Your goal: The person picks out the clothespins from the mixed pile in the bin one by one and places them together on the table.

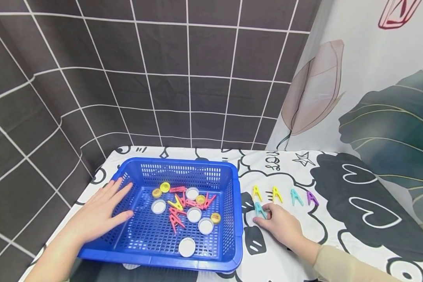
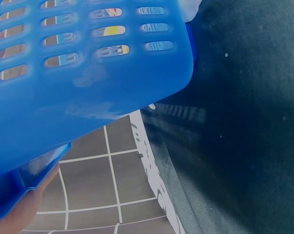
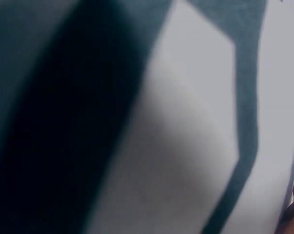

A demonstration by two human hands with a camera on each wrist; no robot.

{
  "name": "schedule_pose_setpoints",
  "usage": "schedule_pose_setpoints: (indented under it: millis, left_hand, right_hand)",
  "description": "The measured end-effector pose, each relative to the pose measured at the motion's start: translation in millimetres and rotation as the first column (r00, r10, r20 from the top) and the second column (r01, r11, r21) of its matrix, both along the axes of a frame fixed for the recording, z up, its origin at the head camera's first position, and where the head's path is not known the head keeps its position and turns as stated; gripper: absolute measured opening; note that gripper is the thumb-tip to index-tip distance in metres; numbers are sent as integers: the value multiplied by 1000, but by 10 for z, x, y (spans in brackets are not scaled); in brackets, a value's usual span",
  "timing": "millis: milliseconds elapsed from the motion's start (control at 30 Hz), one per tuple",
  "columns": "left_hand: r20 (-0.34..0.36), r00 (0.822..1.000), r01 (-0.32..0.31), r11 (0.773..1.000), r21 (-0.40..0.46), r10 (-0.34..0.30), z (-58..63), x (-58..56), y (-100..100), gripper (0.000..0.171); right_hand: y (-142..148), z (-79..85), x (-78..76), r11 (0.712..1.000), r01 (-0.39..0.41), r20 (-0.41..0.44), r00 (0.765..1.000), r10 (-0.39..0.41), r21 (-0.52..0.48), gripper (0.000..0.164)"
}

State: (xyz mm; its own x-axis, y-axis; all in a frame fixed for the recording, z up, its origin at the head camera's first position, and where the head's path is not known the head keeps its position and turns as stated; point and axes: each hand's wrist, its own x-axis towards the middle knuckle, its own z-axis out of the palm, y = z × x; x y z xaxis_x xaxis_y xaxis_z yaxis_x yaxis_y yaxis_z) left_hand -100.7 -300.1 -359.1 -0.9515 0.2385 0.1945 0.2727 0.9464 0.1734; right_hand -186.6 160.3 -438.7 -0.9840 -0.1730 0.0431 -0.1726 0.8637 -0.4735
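My right hand (image 1: 281, 224) pinches a teal clothespin (image 1: 259, 210) between thumb and fingers, low over the patterned cloth. Just beyond it, two yellow clothespins (image 1: 256, 192), another teal clothespin (image 1: 297, 196) and a purple clothespin (image 1: 312, 198) lie in a row. My left hand (image 1: 98, 213) rests on the left rim of a blue basket (image 1: 237, 219), its fingers straight and spread. Inside the basket are several red clothespins (image 1: 175, 219), a yellow clothespin (image 1: 176, 203), white caps (image 1: 187, 247) and yellow caps (image 1: 165, 187). In the right wrist view, only a sliver of fingers shows at the lower right edge.
A white cloth with black drawings (image 1: 253, 168) covers the table. Behind it hangs a dark curtain with a white grid (image 1: 169, 94), and a leaf-patterned curtain (image 1: 317, 90) hangs at the right. The left wrist view shows the basket's slotted side from close by.
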Motion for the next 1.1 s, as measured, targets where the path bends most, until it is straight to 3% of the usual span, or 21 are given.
schedule_pose_setpoints:
  millis: [300,833,1100]
  left_hand:
    - [25,1000,-12,1000,7,12,8,14,-3,72]
    - [-8,1000,-4,1000,10,4,-10,16,-20,71]
    - [11,1000,-6,1000,14,6,8,9,-11,72]
  right_hand:
    - [-24,42,39,1000,12,13,1000,-12,14,55]
    - [-14,59,49,1000,20,4,1000,-20,10,61]
    - [39,174,15,1000,16,-15,1000,-16,-8,61]
